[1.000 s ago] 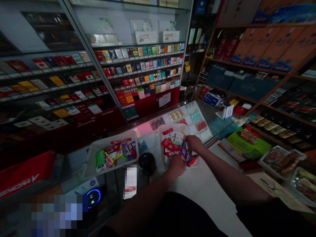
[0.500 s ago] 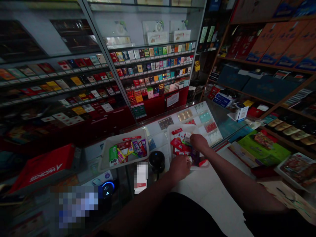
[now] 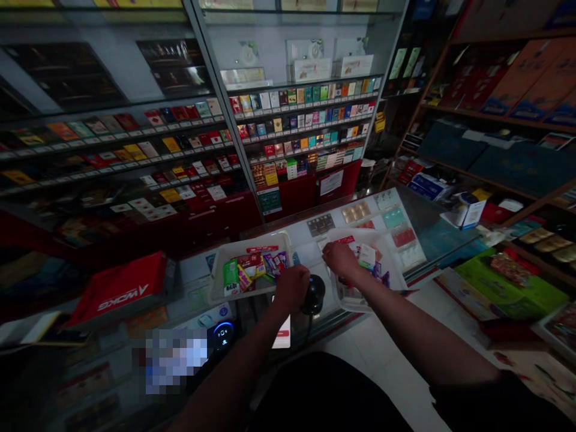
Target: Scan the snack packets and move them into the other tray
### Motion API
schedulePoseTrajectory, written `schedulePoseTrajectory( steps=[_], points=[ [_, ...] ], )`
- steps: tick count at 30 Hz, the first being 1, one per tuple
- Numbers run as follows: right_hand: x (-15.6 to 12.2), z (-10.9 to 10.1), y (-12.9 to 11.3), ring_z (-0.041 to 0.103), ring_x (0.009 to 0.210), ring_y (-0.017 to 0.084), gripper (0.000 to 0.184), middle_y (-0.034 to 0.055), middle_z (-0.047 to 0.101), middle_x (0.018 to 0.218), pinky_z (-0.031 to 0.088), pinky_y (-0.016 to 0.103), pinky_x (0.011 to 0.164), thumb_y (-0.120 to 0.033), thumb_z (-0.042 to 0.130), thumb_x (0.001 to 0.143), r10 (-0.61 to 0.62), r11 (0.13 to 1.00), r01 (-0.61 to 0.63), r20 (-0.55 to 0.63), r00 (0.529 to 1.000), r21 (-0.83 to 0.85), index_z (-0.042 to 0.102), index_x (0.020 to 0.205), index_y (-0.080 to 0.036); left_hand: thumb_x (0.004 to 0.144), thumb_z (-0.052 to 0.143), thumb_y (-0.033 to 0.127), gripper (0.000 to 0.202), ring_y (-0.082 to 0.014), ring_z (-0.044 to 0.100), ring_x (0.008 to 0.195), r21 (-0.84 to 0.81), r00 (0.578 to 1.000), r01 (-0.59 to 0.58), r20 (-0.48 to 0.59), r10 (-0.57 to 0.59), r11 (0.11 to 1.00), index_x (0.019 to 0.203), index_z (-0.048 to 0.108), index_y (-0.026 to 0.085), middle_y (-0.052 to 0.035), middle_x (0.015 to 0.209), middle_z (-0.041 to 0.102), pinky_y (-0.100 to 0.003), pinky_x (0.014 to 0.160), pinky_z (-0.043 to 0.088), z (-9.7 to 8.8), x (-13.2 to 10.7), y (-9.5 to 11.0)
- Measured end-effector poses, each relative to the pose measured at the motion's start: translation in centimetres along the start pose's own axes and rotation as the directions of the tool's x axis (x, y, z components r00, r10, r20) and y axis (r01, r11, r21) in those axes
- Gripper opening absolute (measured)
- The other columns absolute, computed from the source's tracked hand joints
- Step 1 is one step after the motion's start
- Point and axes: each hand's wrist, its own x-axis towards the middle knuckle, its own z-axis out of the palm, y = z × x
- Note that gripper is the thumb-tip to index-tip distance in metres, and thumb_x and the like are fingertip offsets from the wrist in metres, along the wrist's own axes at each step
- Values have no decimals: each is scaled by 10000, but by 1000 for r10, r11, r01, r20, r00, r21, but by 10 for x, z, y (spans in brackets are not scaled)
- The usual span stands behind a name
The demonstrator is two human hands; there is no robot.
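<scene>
Packets, small and glossy, crinkled film wrappers, lie loose in two pale, rectangular trays with rounded corners. Your right hand (image 3: 341, 262) is over the left side of the right tray (image 3: 396, 273), knuckles up, fingers bent downward. Its grip looks mostly closed; you can't tell from this view whether anything is pinched under the fingers. Just beside it, in the same tray: a flat white-and-green packet (image 3: 368, 257), a red packet (image 3: 347, 240) by the far rim, and purple wrappers (image 3: 382, 276) toward the right wall, creased and shiny.

Your left hand (image 3: 292, 288) is at the near right corner of the left tray (image 3: 218, 277), back of the hand toward you, fingers curled in. How far its grip is closed, and on what, you cannot tell; the fingertips are hidden. Next to it stands a squat, rounded black device (image 3: 316, 293), smooth-shelled, with a cord. Left tray holds a flat green packet (image 3: 231, 277), a yellow-and-pink packet (image 3: 244, 278) lying aslant, and purple packets (image 3: 272, 264) near your fingers.

Both trays sit on the glass-topped desk (image 3: 429, 219), smooth and faintly reflective. Partly behind your left forearm: a thin white slab (image 3: 281, 339) with a red band. Farther left, a boxy red carton (image 3: 123, 288), white lettering, crisp edges.
</scene>
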Motion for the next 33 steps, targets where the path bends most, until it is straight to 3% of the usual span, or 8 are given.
schedulePoseTrajectory(
  steps=[3,6,9,12,17,22,33],
  points=[
    [2,12,-29,680,964,238,237,127,748,1029,450,278,819,-276,591,881,-80,997,80,8,997,7,745,1031,-177,864,540,225,197,-183,624,728,16,995,90,-43,-89,996,782,716,192,-48,769,713,-276,681,396,-25,7,-34],
    [6,25,-58,683,979,233,233,138,749,1036,445,270,830,-228,554,898,-153,988,152,39,987,38,745,1013,-159,838,551,200,173,-189,622,757,26,982,176,-70,-173,984,797,718,178,-66,821,719,-279,706,399,-42,14,-71],
    [10,40,-89,685,988,222,223,136,752,1025,440,254,829,-196,534,905,-182,980,177,50,982,92,741,975,-156,815,544,157,185,-192,635,821,-8,969,242,-47,-242,970,852,724,177,-72,869,730,-272,747,415,-48,20,-103],
    [15,59,-118,690,976,219,201,130,752,1026,447,247,804,-199,553,894,-205,970,193,72,976,147,739,961,-160,819,520,138,210,-198,648,862,2,974,226,14,-226,974,839,725,176,-84,903,737,-271,774,431,-49,24,-124],
    [28,100,-151,682,1056,235,239,158,730,1114,467,250,847,-215,643,855,-168,976,138,187,968,166,719,1068,-139,815,543,130,202,-221,670,933,41,979,182,90,-185,982,843,740,167,-120,973,749,-275,808,458,-48,29,-138],
    [40,133,-161,679,1085,255,351,205,705,1151,497,271,862,-201,674,836,-68,993,43,229,971,114,658,1167,-85,827,498,97,248,-206,682,905,112,959,185,195,-204,976,884,735,139,-122,957,754,-261,785,470,-49,32,-148],
    [42,160,-162,679,1095,287,434,218,695,1152,529,316,868,-234,696,801,50,998,-58,241,969,26,642,1209,-96,874,435,100,279,-222,671,976,202,941,175,255,-224,964,922,710,107,-176,1047,730,-279,825,465,-52,37,-163]
  ],
)
